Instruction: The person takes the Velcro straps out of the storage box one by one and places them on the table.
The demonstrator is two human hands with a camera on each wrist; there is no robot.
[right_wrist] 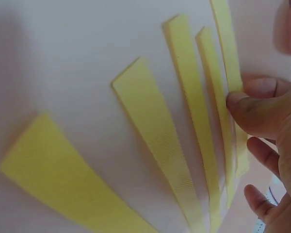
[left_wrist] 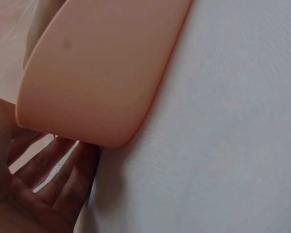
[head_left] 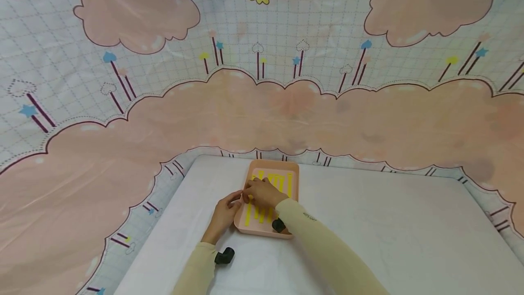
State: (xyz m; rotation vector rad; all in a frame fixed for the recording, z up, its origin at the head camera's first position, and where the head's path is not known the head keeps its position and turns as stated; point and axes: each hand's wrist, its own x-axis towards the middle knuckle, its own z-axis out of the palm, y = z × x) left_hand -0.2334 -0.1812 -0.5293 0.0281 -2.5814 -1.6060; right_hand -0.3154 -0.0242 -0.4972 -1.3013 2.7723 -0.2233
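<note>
Your right hand (head_left: 264,193) pinches a yellow strip (right_wrist: 223,41) inside the peach tray (head_left: 262,232); your left hand (head_left: 223,215), fingers loose, touches the tray's left side. Only the right wrist view shows the pinch clearly.

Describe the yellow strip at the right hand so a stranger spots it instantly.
On the white tabletop stands a peach rectangular tray. Inside, find the row of yellow strips nearer the person and go to the leftmost strip. Unlike its neighbours, it passes under the thumb of the right hand.
</note>
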